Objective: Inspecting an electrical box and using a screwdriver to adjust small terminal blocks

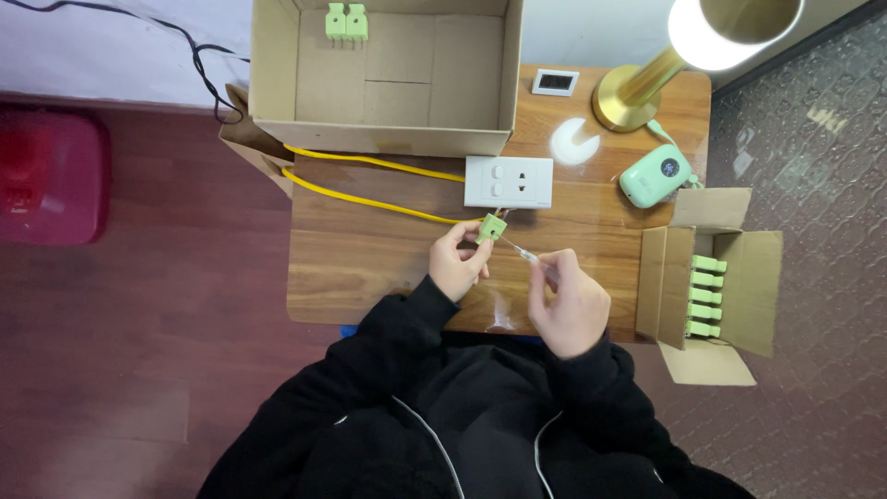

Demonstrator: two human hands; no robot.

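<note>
My left hand pinches a small light-green plug connector just below the white wall socket plate. A yellow cable runs from the left up to that connector. My right hand grips a thin screwdriver with a clear handle, its tip pointing up-left toward the green connector. Both hands hover over the middle of the small wooden table.
A large open cardboard box at the back holds two green connectors. A smaller open box at the right holds several more. A brass lamp, a mint-green gadget and a small white display stand back right.
</note>
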